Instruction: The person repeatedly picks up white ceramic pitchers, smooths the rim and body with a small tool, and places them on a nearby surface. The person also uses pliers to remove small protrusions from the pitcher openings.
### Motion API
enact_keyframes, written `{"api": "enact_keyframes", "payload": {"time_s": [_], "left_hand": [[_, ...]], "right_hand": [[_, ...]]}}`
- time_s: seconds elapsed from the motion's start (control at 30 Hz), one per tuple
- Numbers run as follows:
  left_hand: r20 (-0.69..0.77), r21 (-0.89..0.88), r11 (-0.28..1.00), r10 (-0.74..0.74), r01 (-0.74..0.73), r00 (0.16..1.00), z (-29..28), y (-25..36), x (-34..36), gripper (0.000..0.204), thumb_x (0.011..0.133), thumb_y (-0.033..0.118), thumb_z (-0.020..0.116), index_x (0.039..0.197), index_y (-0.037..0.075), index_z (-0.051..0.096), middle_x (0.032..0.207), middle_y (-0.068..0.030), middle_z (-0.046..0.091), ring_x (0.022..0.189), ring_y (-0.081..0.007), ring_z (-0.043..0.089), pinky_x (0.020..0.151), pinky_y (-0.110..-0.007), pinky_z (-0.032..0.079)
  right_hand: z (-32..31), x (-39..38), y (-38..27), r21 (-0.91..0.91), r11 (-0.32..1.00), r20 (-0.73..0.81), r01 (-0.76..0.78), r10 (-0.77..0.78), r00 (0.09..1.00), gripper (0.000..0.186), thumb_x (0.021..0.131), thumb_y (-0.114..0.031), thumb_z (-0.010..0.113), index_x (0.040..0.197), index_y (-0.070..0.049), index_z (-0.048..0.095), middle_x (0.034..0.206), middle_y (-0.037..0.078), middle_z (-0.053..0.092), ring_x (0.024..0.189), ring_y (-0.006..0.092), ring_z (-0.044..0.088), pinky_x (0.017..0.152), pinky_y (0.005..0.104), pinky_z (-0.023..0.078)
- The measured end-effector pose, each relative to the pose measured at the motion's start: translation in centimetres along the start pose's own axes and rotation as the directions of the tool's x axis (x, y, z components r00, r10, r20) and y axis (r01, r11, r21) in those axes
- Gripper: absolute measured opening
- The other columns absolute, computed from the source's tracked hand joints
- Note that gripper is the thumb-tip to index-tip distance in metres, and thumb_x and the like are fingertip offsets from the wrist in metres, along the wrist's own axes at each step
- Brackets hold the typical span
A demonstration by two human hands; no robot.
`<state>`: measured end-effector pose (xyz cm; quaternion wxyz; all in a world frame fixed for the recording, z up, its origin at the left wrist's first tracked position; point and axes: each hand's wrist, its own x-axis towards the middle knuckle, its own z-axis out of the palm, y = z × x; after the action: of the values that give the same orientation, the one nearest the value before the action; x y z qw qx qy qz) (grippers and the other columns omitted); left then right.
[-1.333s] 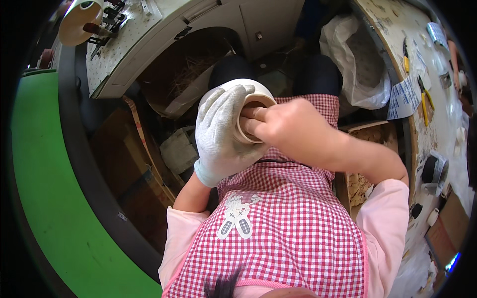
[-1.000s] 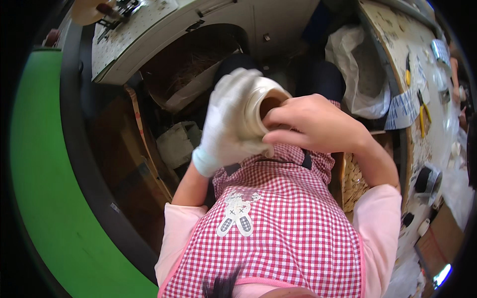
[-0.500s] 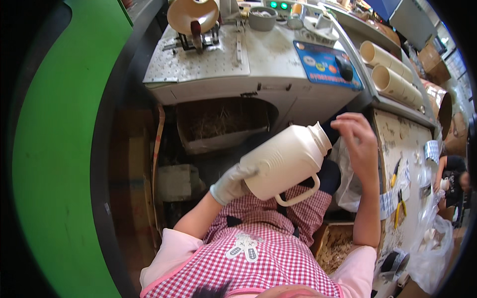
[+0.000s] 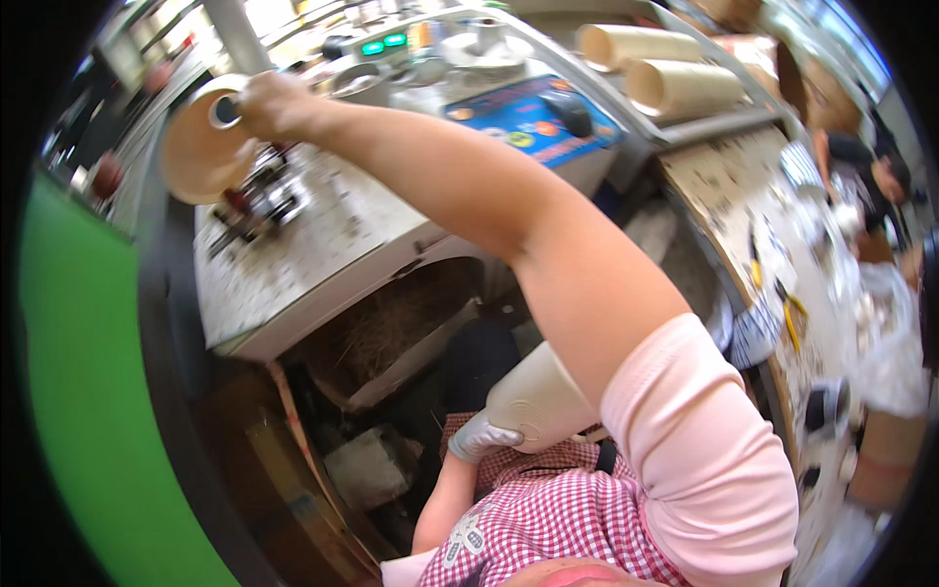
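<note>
My left hand [image 4: 481,437], in a pale glove, holds the cream jug-shaped body [image 4: 523,401] low over my lap; my right arm hides much of it. My bare right hand [image 4: 272,106] reaches far up to the left, its fingers curled at a small white ring [image 4: 223,112] by a beige cone-shaped bowl [image 4: 201,152]. The motion blurs what exactly the fingers hold. Below the bowl, a dark metal fixture [image 4: 254,205] sits on the spotted white bench [image 4: 342,215].
Cream cylinders [image 4: 680,86] lie on a rack behind a blue mat [image 4: 509,117]. The right table [image 4: 719,176] bears pliers [image 4: 790,318] and plastic bags [image 4: 880,362]. A co-worker [image 4: 866,181] is at the far right; a green board [image 4: 73,352] runs along the left.
My right hand has left the jug's mouth and swung up-left to the cone-shaped bowl. The jug, still in my left hand, has dropped toward my lap. The view has shifted.
</note>
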<state>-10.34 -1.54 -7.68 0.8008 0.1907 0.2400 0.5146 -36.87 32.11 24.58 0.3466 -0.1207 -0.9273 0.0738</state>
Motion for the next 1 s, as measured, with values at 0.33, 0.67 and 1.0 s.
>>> {"api": "enact_keyframes", "payload": {"time_s": [0.33,0.67,1.0], "left_hand": [[0.038,-0.106,0.993,-0.046,0.05,0.998,-0.8,0.5,1.0,0.097,0.073,0.008,0.088,0.156,-0.005,0.039,0.148,-0.0141,0.057,0.135,-0.0258,0.055,0.115,-0.041,0.042],[-0.029,-0.103,0.988,-0.122,0.119,0.992,0.6,1.1,2.8,0.096,0.073,0.008,0.088,0.156,-0.005,0.04,0.147,-0.0139,0.058,0.135,-0.0256,0.056,0.114,-0.041,0.043],[-0.116,-0.113,0.981,-0.174,0.161,0.978,0.8,1.4,3.0,0.093,0.073,0.005,0.087,0.154,-0.005,0.042,0.146,-0.0138,0.059,0.134,-0.025,0.056,0.113,-0.041,0.044]], "right_hand": [[-25.9,-24.4,24.9,0.551,0.557,-0.001,-0.622,0.745,0.667,0.031,0.107,-0.032,0.051,0.105,-0.006,0.068,0.075,0.001,0.062,0.053,0.0068,0.052,0.048,0.0211,0.043],[-34.9,-37.4,38.9,0.381,0.356,-0.179,-0.853,0.934,0.31,0.024,0.102,-0.024,0.05,0.089,-0.007,0.059,0.067,0.002,0.06,0.048,0.0055,0.051,0.039,0.0236,0.033],[-28.7,-36.6,46.7,-0.243,0.316,-0.504,-0.917,0.767,0.398,0.045,0.103,-0.027,0.042,0.134,0.0,0.061,0.13,0.03,0.067,0.124,0.0455,0.063,0.108,0.0526,0.047]]}}
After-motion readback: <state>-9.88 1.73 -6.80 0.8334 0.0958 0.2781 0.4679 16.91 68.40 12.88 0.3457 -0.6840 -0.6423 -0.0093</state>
